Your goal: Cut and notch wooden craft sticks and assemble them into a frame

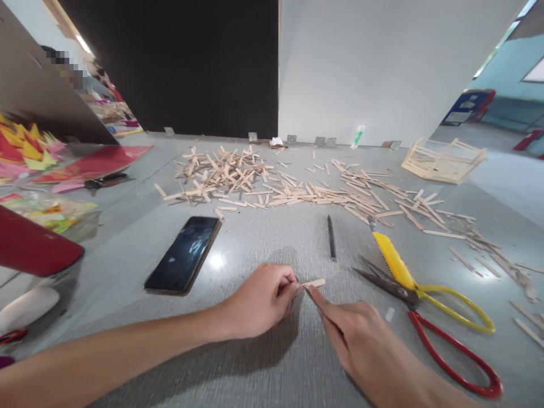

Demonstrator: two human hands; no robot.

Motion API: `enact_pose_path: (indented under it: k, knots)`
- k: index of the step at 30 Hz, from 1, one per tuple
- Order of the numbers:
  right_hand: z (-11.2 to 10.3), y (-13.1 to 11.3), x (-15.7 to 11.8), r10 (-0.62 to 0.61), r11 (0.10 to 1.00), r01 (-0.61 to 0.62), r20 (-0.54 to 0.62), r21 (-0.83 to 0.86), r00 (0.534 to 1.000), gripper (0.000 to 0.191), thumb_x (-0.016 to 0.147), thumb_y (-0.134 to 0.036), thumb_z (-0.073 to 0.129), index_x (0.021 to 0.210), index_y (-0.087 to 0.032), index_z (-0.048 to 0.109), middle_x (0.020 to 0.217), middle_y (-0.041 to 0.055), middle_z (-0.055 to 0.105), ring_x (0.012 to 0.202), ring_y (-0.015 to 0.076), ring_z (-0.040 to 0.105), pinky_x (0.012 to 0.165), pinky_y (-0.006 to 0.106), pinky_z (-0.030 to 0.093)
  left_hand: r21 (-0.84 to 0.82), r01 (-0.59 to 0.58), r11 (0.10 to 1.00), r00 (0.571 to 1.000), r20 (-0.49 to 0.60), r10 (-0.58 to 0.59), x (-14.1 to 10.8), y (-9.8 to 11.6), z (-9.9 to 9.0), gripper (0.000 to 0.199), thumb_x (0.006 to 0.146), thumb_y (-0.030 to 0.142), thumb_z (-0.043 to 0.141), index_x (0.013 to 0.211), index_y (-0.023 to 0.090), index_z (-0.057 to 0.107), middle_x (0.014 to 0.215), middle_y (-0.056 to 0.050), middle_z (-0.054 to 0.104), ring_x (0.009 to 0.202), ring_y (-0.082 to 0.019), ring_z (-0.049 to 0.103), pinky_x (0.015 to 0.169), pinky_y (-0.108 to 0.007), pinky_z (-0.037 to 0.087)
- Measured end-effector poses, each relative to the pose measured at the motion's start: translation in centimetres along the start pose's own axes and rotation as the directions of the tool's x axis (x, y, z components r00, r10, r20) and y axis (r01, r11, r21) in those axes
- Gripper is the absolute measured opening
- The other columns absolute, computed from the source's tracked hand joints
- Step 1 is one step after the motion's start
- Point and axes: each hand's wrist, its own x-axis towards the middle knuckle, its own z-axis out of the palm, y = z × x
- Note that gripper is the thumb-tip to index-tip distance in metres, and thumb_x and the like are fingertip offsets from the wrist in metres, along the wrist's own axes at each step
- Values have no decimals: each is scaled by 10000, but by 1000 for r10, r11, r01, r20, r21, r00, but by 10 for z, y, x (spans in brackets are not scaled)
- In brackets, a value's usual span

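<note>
Over the table's front middle, my left hand [267,300] is closed in a pinch on a short wooden craft stick [317,282]. My right hand [357,328] meets it from the other side, its index finger pressed against the stick and its other fingers curled below. The stick's rounded end points right; the part inside my left fingers is hidden. Just right of my right hand lie open scissors [408,294] with one yellow and one red handle. A yellow-handled cutter [393,258] rests against them. Beyond my hands is a dark pen [331,238].
Loose craft sticks [306,195] and star-shaped stick pieces [225,173] spread across the table. A phone [182,255] lies left, near a red cylindrical object [34,243]. A stick frame [444,161] and glue stick [357,137] stand near the upright boards [361,68]. People sit far left.
</note>
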Motion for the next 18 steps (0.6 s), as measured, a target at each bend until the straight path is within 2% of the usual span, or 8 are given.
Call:
enact_pose_path:
  k: [4, 6, 9, 11, 13, 18]
  knots:
    - [0, 0, -3, 139, 977, -122, -95, 173, 986, 411, 1005, -228, 467, 1315, -138, 722, 549, -6, 607, 426, 125, 492, 461, 249, 419, -58, 19, 998, 1000, -1, -19, 1, 1, -1, 290, 1038, 312, 452, 798, 178, 547, 607, 29, 597, 434, -87, 525, 454, -181, 383]
    - [-3, 2, -4, 247, 927, -178, -181, 331, 952, 370, 1013, -307, 523, 1281, -166, 737, 520, -47, 531, 411, 102, 422, 413, 219, 368, -96, 29, 995, 1000, 5, -29, 1, 4, -3, 292, 1047, 355, 444, 852, 173, 563, 647, 21, 613, 447, -89, 532, 438, -179, 385]
    - [-10, 4, -3, 403, 796, -198, -257, 572, 878, 349, 1017, -375, 562, 1263, -164, 691, 561, -55, 539, 410, 93, 436, 376, 194, 364, -193, 36, 981, 999, 41, -28, -1, 13, -5, 286, 1042, 408, 474, 994, 158, 604, 695, 11, 639, 458, -93, 541, 446, -188, 416]
    - [-14, 5, -1, 448, 708, -192, -224, 679, 865, 315, 1022, -394, 573, 1236, -176, 653, 609, -44, 586, 414, 91, 482, 380, 186, 403, -282, 39, 959, 997, 73, -19, -5, 20, -7, 305, 1036, 421, 504, 1143, 162, 624, 732, 2, 667, 480, -96, 558, 478, -200, 452]
    - [-18, 3, 1, 454, 649, -178, -188, 740, 871, 278, 1013, -398, 603, 1194, -190, 643, 642, -36, 617, 411, 85, 514, 382, 175, 424, -340, 46, 939, 995, 100, -13, -10, 28, -8, 326, 1034, 428, 520, 1206, 175, 634, 748, -7, 683, 501, -99, 570, 496, -204, 466]
    - [-28, -9, 1, 451, 539, -178, -104, 823, 886, 211, 973, -399, 677, 971, -188, 677, 649, -21, 658, 369, 54, 525, 375, 139, 423, -327, 43, 944, 990, 144, 4, -22, 43, -9, 298, 1046, 413, 509, 1047, 153, 655, 731, -10, 670, 533, -91, 564, 518, -192, 448]
